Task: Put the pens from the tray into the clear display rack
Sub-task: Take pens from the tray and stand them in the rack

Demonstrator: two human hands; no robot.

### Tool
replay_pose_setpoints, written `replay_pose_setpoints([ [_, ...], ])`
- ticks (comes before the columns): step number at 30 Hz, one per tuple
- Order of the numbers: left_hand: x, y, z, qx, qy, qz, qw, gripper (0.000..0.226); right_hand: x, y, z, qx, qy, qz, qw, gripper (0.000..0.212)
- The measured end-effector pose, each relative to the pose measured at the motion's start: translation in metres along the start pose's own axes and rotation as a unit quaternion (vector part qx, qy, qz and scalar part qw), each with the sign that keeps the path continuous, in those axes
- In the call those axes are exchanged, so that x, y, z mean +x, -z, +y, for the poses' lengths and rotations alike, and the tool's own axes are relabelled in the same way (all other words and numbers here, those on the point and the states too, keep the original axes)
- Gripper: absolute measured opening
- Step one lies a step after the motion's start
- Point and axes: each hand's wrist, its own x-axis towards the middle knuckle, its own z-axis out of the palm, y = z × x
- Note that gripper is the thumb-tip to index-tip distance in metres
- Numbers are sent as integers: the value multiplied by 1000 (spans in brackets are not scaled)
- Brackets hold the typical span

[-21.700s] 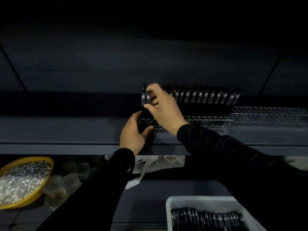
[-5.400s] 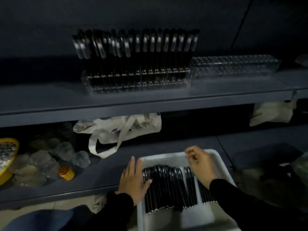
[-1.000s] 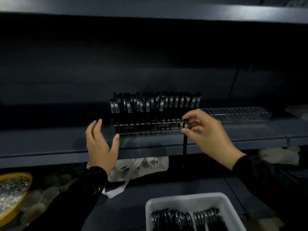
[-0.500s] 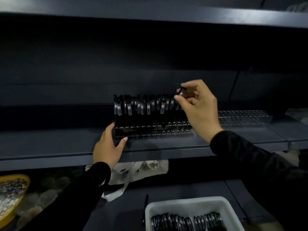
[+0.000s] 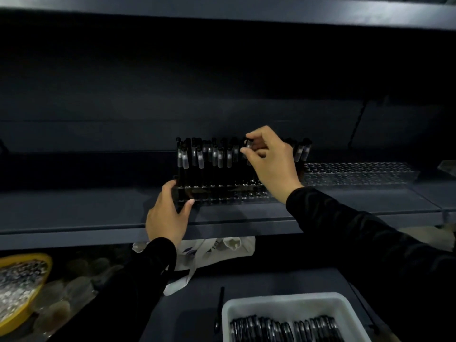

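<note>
The right hand pinches a black pen by its cap, upright, above the clear display rack amid standing pens there. The left hand grips the rack's left end near the shelf edge. Right of this rack an unfilled clear rack adjoins. Below it, a white tray holds pens lying flat; one loose pen lies just left of the tray.

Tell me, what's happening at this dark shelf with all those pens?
A person is filling a clear display rack on the shelf with pens. The right hand pinches the top of a pen among the ones already standing in the rack, while the left hand holds the rack's left front corner. Many more pens lie in the white tray on the shelf below, and one loose pen lies beside the tray.
</note>
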Motion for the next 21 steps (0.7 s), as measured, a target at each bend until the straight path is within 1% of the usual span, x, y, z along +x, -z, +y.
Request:
replay_pose_setpoints([
  [3, 0, 0, 0, 5, -1, -1, 1000, 59, -4, -3, 3, -12, -3, -16, 1000, 16],
  [21, -2, -1, 1, 4, -7, 4, 1000, 58, 3, -9, 3, -28, 7, -15, 999, 13],
])
